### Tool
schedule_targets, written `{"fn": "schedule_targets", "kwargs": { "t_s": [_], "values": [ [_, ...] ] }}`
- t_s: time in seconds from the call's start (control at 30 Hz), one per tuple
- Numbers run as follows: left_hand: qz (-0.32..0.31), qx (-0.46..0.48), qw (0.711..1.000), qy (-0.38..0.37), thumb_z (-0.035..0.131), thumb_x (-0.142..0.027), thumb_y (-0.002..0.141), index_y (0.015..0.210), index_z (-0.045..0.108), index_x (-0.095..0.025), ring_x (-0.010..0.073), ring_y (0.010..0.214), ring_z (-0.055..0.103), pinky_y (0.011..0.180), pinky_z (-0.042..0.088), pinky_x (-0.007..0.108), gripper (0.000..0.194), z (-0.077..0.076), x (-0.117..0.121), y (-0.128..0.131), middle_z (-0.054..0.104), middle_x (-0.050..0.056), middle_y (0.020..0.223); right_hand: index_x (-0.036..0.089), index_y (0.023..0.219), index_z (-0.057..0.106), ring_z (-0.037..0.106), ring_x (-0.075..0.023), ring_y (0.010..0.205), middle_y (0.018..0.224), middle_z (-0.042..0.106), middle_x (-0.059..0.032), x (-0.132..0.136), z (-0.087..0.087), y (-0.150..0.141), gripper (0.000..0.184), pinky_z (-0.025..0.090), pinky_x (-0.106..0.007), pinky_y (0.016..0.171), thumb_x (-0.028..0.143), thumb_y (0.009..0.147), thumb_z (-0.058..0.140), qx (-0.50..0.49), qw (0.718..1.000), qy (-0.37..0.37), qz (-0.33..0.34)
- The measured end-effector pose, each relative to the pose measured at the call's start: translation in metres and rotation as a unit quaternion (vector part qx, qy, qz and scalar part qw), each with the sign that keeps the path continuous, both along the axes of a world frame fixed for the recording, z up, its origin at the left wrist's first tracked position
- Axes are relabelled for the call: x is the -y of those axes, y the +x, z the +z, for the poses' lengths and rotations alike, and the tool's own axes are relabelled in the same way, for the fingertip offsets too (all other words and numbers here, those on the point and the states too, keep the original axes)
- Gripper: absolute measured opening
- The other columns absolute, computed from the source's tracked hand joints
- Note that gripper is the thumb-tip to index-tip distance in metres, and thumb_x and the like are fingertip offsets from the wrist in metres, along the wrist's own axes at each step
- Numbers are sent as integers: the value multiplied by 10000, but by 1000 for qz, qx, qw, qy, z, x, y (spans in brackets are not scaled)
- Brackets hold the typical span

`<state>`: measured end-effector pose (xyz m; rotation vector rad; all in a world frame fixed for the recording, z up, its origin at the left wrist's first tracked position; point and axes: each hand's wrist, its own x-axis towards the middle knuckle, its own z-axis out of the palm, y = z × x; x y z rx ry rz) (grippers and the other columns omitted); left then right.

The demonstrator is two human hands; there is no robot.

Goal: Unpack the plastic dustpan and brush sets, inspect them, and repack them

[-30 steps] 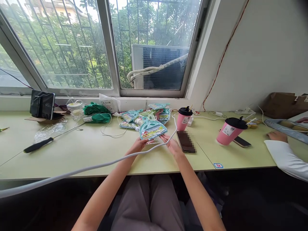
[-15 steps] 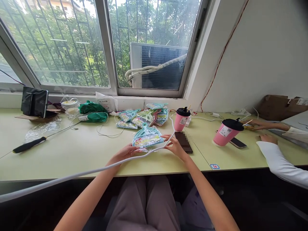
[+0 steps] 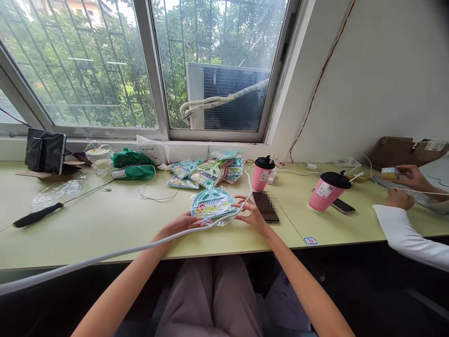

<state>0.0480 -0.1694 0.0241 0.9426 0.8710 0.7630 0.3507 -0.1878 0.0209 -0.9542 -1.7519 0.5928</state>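
A small teal dustpan and brush set (image 3: 213, 204) in clear plastic wrapping is held just above the table, handle pointing away from me. My left hand (image 3: 180, 223) grips its lower left edge, thumb on top. At its right edge is my right hand (image 3: 251, 215), with bent fingers and thumb on the wrapping. A white cable (image 3: 196, 229) crosses in front of the set and hides part of its lower edge and of my right fingers. Several similar wrapped sets (image 3: 206, 172) lie in a pile behind it.
A dark phone (image 3: 264, 208) and a pink cup (image 3: 262, 175) stand close on the right. Further right are another pink cup (image 3: 326, 193) and a co-worker's hands (image 3: 400, 199). A long screwdriver (image 3: 38, 215), green bundles (image 3: 136, 171) and a tablet (image 3: 45, 150) sit left.
The wrapped set has tipped slightly, and my right fingers have shifted along its right edge. At the far right, the co-worker's hand has lifted a small yellow-and-white block.
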Motion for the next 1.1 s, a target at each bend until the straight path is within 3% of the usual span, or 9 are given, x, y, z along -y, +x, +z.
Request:
{"fn": "schedule_targets", "kwargs": {
  "t_s": [0.1,0.27,0.37,0.43,0.53,0.63,0.8,0.93,1.1],
  "values": [
    [-5,-41,999,-13,738,-151,756,1063,612,-133,246,1008,697,929,542,312,332,1,-5,0,736,123,997,359,1073,743,589,-255,1096,1291,634,-47,-7,0,-2,455,499,-452,964,381,636,865,1,1000,4,6],
    [-26,-18,999,-17,718,-143,766,1119,603,-148,254,980,710,887,571,347,372,-7,-17,-2,729,117,1032,333,768,791,599,-289,1107,1073,739,-45,-9,0,-6,136,408,-524,1050,452,704,808,-6,999,-29,22],
    [-58,4,998,-6,721,-129,760,1146,603,-124,238,931,722,847,583,320,404,-13,-25,-4,722,140,1073,305,771,795,628,-267,1062,1053,742,-56,-8,-4,-5,174,464,-466,989,470,768,743,-34,998,-57,14],
    [-81,15,997,-1,723,-127,763,1156,604,-103,235,948,719,847,581,301,411,-16,-28,-5,714,166,1105,280,782,797,653,-239,993,1054,737,-61,-9,-8,-5,211,527,-390,864,473,789,712,-55,995,-79,3],
    [-92,23,995,-7,719,-108,761,1180,611,-108,254,997,707,829,587,312,433,-17,-29,-5,711,173,1126,253,771,793,666,-201,903,1044,736,-57,-9,-12,-7,212,545,-282,670,454,757,729,-81,990,-113,-19],
    [-83,17,996,-22,735,-67,727,1188,627,-109,266,948,718,759,593,313,475,-14,-28,-2,718,175,1102,233,759,789,669,-198,909,1132,717,-64,-8,-14,-12,209,548,-243,582,433,702,770,-119,984,-126,-47],
    [-89,3,996,-15,759,-52,699,1196,649,-128,245,846,725,702,583,310,516,-2,-21,3,721,167,1087,211,748,784,685,-220,944,1355,607,-71,-8,-17,-18,232,574,-241,556,398,617,826,-191,967,-146,-81],
    [-95,-14,995,4,728,-92,730,1248,616,-139,229,823,728,681,583,297,532,4,-14,5,721,153,1098,191,723,778,701,-191,814,1283,662,-91,-14,-26,-18,224,561,-249,578,388,623,812,-203,955,-191,-104],
    [-109,-52,992,20,714,-117,744,1291,569,-131,210,787,729,683,577,282,566,8,-10,7,732,153,1078,196,716,776,704,-217,852,1151,728,-96,-21,-39,-20,208,568,-284,644,380,624,804,-205,942,-212,-161]
  ]
}}
